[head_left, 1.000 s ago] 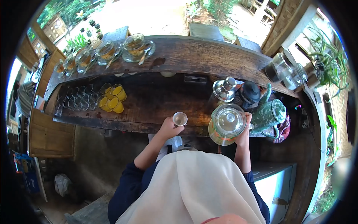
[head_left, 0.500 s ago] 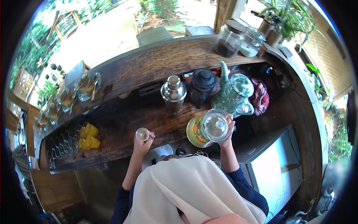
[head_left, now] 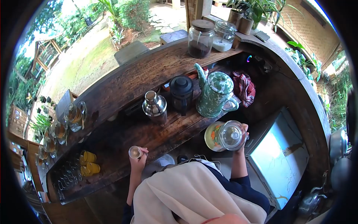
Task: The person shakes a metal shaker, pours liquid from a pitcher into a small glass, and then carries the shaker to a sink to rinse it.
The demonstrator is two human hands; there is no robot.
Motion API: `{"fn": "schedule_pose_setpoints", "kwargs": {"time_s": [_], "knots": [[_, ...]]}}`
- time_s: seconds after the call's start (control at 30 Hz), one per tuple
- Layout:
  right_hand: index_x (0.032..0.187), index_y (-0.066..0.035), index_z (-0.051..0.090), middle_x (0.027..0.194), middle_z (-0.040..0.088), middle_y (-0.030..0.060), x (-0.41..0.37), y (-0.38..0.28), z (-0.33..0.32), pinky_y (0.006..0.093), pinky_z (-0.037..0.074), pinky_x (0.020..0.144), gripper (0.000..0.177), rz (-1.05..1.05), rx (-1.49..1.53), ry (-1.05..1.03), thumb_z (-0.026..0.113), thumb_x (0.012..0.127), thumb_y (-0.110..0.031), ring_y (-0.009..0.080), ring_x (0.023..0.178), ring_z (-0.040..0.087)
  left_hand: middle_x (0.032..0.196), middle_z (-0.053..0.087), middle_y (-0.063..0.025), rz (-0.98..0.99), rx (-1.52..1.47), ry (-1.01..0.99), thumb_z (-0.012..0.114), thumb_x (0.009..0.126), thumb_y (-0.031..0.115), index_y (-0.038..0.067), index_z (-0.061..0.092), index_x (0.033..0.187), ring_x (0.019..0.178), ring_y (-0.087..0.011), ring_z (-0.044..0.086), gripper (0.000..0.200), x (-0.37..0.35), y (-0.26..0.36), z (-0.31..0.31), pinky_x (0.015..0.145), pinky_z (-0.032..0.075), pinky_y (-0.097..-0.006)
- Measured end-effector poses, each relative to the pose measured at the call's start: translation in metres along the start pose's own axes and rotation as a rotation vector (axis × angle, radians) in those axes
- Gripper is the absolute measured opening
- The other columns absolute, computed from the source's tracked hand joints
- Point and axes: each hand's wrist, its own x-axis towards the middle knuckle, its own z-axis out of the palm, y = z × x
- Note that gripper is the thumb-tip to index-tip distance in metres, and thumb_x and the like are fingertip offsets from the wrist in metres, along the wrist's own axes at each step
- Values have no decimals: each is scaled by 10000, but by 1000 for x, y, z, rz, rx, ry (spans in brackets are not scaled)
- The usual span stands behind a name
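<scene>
My left hand (head_left: 140, 158) is closed around a small clear drinking glass (head_left: 135, 152), held upright just over the counter's near edge. My right hand (head_left: 243, 137) grips a lidded glass teapot (head_left: 214, 136) by its right side. Pale yellow liquid and orange and green pieces show through its wall. The clear knobbed lid (head_left: 232, 135) sits on the teapot, which hangs in front of the counter edge. Behind it stands a green-and-white enamel coffee pot (head_left: 212, 99). Beside that are a black-lidded French press (head_left: 181, 91) and a steel cocktail shaker (head_left: 155, 105).
Yellow-filled glasses (head_left: 88, 170) and several clear glasses (head_left: 67, 181) stand at the counter's left. Filled glass cups (head_left: 73, 116) line the raised ledge. Two lidded jars (head_left: 201, 43) occupy its right part. A red cloth (head_left: 244, 87) lies beyond the coffee pot. A white box-like unit (head_left: 278, 160) stands at right.
My view has turned, so the counter items sit further left in it. The teapot in my right hand has moved right and nearer, away from the enamel pot. My left hand still holds the glass.
</scene>
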Motion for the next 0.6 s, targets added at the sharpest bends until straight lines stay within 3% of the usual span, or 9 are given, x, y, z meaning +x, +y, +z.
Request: {"fn": "schedule_pose_setpoints", "kwargs": {"time_s": [0.03, 0.07, 0.13, 0.2, 0.27, 0.37, 0.4, 0.5, 0.6], "knots": [[1020, -111, 385, 1064, 519, 92, -2, 0, -8, 366, 457, 904, 542, -35, -35, 43, 423, 887, -634, 206, 1030, 541, 811, 631, -76, -6, -5, 5, 545, 716, -70, 32, 596, 783, 842, -180, 627, 132, 0, 1, 0, 797, 482, -310], [1053, -106, 408, 1086, 512, 79, -4, -1, -17, 381, 444, 921, 540, -89, -190, 130, 381, 908, -625, 202, 1048, 528, 811, 631, -76, -3, -10, 2, 545, 716, -70, 32, 596, 783, 842, -180, 627, 132, 1, 3, 1, 797, 482, -310], [1074, -90, 433, 1110, 501, 72, -6, -8, -21, 393, 433, 935, 541, -58, -16, 277, 362, 925, -605, 206, 1064, 517, 811, 632, -74, -7, 5, 5, 536, 714, -72, 34, 596, 776, 845, -182, 627, 137, 1, 6, 1, 800, 480, -311], [1098, -75, 454, 1112, 533, 95, -3, -14, -32, 412, 439, 949, 541, -138, -11, 358, 355, 937, -582, 230, 1073, 534, 810, 632, -73, -12, 1, 6, 529, 714, -74, 34, 594, 775, 847, -183, 627, 140, 0, 6, 1, 803, 479, -312], [1067, -128, 405, 1129, 512, 88, 4, -18, -42, 433, 461, 941, 374, -153, 34, 396, 364, 968, -487, 239, 1102, 534, 810, 632, -72, -17, -2, 6, 522, 714, -76, 35, 591, 775, 849, -184, 627, 144, 1, 7, 2, 807, 479, -313], [1087, -117, 413, 1135, 524, 100, 25, -22, -55, 434, 482, 924, 336, -229, 8, 425, 355, 983, -431, 246, 1085, 556, 812, 631, -71, -21, 32, 0, 512, 716, -80, 35, 584, 792, 858, -184, 625, 156, 1, 10, 2, 817, 478, -315], [1080, -107, 424, 1113, 532, 100, 35, -25, -48, 420, 497, 909, 307, -227, -18, 555, 343, 991, -389, 242, 1063, 569, 818, 630, -71, -27, 24, 0, 512, 715, -81, 35, 584, 800, 862, -184, 623, 160, 1, 12, 2, 821, 477, -317], [1044, -92, 440, 1108, 534, 104, 62, -26, -54, 408, 487, 929, 296, -263, -45, 557, 334, 993, -364, 241, 1076, 565, 826, 627, -70, -41, 10, 3, 513, 715, -80, 35, 582, 812, 866, -185, 620, 166, -1, 11, 2, 826, 475, -320], [1118, -66, 455, 1163, 530, 117, 89, -32, -44, 412, 456, 969, 417, -336, -172, 623, 296, 994, -431, 254, 1108, 550, 825, 623, -67, -36, 13, 13, 512, 717, -80, 36, 579, 818, 864, -183, 618, 168, -1, 11, 3, 828, 475, -321]]}}
